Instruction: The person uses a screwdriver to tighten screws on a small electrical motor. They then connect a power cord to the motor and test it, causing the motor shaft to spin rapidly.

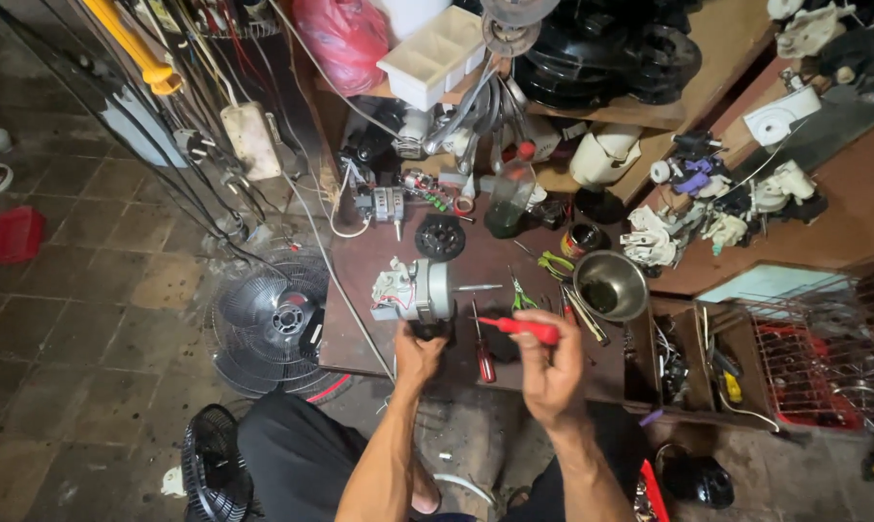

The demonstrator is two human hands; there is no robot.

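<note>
Two hands: fan motor (413, 290) left (420, 356), red screwdriver (520, 328) right (549, 372).

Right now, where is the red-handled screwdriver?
In the head view, the red-handled screwdriver is in the right hand, just right of centre, beside the fan motor that the left hand touches.

A steel bowl (611, 285) sits on the table; a fan grille (273, 324) lies beside it.
</note>
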